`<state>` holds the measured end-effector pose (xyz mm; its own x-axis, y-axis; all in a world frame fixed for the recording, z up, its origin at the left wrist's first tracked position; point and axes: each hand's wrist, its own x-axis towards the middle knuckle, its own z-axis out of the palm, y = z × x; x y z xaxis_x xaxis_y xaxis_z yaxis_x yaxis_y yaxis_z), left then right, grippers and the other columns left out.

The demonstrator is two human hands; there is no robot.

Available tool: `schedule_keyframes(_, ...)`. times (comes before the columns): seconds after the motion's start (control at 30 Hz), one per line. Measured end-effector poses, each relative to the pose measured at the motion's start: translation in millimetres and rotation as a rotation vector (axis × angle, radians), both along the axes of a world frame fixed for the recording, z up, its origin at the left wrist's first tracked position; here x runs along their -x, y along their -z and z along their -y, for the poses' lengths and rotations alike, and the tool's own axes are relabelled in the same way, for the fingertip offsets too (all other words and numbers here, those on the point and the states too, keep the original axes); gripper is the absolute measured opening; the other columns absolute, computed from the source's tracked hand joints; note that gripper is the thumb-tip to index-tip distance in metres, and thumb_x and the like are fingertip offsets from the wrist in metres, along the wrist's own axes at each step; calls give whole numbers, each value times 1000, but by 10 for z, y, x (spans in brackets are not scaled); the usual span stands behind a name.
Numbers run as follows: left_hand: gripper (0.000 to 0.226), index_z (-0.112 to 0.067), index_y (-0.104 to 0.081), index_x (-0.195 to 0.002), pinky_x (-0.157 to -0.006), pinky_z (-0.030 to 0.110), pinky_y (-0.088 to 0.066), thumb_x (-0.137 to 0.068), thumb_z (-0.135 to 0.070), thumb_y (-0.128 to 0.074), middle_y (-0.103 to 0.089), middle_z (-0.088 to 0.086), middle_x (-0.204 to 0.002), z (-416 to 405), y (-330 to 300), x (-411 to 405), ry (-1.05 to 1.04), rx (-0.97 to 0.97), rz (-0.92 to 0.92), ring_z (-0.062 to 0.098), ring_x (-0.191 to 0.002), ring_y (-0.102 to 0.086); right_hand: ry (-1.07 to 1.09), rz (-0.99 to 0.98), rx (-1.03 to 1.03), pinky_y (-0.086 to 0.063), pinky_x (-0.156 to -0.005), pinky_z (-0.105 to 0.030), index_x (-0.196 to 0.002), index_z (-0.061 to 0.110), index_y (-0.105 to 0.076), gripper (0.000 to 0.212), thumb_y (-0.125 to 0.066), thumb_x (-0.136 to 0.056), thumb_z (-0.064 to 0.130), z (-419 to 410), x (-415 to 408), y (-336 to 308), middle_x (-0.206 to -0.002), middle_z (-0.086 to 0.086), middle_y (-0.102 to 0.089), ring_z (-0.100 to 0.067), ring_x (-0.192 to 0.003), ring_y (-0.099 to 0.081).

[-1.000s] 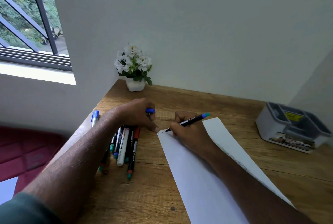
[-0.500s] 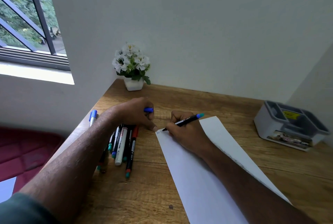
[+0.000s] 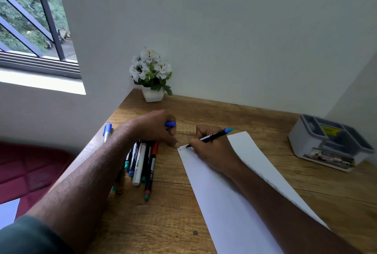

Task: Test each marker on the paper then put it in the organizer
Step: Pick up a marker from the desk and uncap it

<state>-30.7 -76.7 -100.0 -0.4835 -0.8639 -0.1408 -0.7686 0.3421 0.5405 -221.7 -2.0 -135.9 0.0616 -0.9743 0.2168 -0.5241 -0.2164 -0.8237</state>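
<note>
Right hand (image 3: 212, 151) gripped a black marker (image 3: 212, 136) in a writing hold, tip down on the top-left corner of the paper (image 3: 234, 202), beside a short blue scribble (image 3: 181, 148). Marker's blue-teal end pointed up and to the right. Left hand (image 3: 157, 127) was curled around a blue cap (image 3: 170, 124), with its thumb pressed on the bench (image 3: 163, 223) at the paper's corner. Just under the left wrist lay a loose bundle of markers (image 3: 140, 164), touching one another. One blue-capped marker (image 3: 107, 132) lay apart at the bench's left edge. Grey organizer (image 3: 326, 143) stood well apart at the right, near the wall. A white pot of flowers (image 3: 152, 74) stood in the far corner.
</note>
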Motion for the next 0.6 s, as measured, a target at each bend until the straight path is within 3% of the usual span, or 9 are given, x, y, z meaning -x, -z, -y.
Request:
schedule_keyframes(0.13,37,-17,-66,-87,-62,26,-37,-68,-38,-89,-60,-5,-84,-1,10,-7,0,-1,-4,11,-76,-53,4,21,-6,-34,-52,-26,-65,5,-50,27,-67,-83,15,-2,-1,-13,-56,-2,-48,-11,-56,-44)
schedule_keyframes(0.27,37,-18,-65,-87,-64,27,-38,-68,-39,-89,-61,-4,-86,10,15,-16,0,-11,-2,12,-77,-54,18,2,-8,-32,-48,-16,-58,17,-46,35,-67,-85,14,-14,-5,-37,-51,7,-44,-6,-53,-41)
schedule_keyframes(0.6,37,-18,-65,-84,-64,27,-38,-67,-39,-90,-60,-4,-84,18,22,-10,0,2,0,12,-76,-54,27,3,2,-31,-46,-16,-58,18,-43,36,-66,-85,12,-19,-11,-50,-51,7,-42,-6,-53,-39)
